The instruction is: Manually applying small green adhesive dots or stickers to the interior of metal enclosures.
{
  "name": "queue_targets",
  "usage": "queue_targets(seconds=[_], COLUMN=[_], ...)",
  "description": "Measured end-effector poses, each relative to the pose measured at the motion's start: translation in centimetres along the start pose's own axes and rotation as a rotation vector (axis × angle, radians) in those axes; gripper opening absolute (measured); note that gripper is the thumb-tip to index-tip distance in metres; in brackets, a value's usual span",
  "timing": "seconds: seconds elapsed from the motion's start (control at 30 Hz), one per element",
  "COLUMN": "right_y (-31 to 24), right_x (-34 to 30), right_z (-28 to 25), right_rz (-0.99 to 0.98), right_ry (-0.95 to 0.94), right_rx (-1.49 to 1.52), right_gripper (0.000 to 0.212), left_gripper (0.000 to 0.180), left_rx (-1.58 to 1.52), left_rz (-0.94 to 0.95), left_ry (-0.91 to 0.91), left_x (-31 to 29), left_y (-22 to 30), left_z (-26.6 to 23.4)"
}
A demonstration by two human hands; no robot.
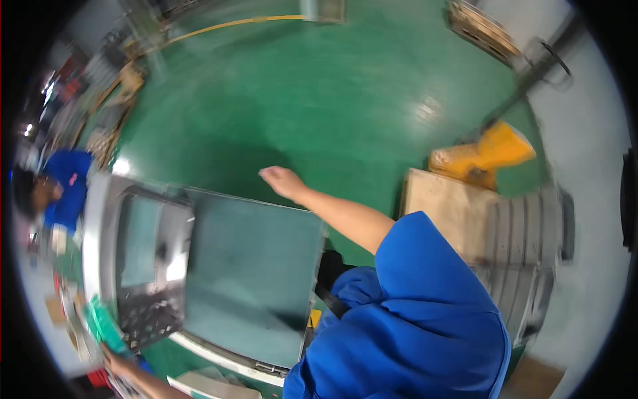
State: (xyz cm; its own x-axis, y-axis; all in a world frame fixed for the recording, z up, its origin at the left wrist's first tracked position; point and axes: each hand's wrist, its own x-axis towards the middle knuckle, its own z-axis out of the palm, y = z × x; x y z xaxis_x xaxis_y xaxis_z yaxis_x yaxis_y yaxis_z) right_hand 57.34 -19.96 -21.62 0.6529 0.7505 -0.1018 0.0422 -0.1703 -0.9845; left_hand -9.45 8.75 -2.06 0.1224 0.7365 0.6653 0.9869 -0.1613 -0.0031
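At the lower left, my left hand (118,362) is at the lower end of a bright green, crumpled, plastic-looking piece (104,326). Its fingers seem closed on the piece, though motion blur hides the detail. My right hand (284,183) reaches forward in the middle of the view, over the far edge of a flat grey-green machine top (252,272). Its fingers are loosely curled together, and nothing shows in them. Next to that top stands a metal machine frame (149,259) with a window-like panel and a perforated lower part.
A wooden box or board (445,206) stands on the right, beside stacked grey trays (522,229). Behind it is a yellow wheeled device (492,156) with a long handle. A wooden pallet (482,33) lies far right. Another person in blue (66,186) is at the left.
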Motion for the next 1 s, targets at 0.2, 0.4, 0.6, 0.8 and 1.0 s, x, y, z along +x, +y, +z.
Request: queue_targets(seconds=[0.2,0.4,0.6,0.8,1.0], right_y=[27.6,30.7,30.2,49.9,63.1], right_x=[-38.5,-81.0,-89.9,-87.5,-79.5], right_z=[-32.1,-38.9,-47.4,-46.2,-39.4], right_rz=[0.663,0.866,1.172,1.297,1.545], right_ry=[1.112,1.685,1.693,1.104,0.774], right_rx=[0.466,0.726,-0.230,-0.261,0.053], right_gripper=[0.003,0.012,0.019,0.027,0.078], left_gripper=[0.033,0.032,0.030,0.029,0.029], left_rx=[-0.438,-0.754,-0.844,-0.632,-0.357], left_rz=[0.041,0.299,0.483,0.496,0.441], left_ry=[0.089,-0.228,-0.539,-0.701,-0.612], left_x=[-6.0,-20.6,-33.0,-42.4,-43.0], left_y=[18.1,38.1,52.5,59.6,57.1], left_z=[-3.2,-5.3,-11.5,-13.0,-17.4])
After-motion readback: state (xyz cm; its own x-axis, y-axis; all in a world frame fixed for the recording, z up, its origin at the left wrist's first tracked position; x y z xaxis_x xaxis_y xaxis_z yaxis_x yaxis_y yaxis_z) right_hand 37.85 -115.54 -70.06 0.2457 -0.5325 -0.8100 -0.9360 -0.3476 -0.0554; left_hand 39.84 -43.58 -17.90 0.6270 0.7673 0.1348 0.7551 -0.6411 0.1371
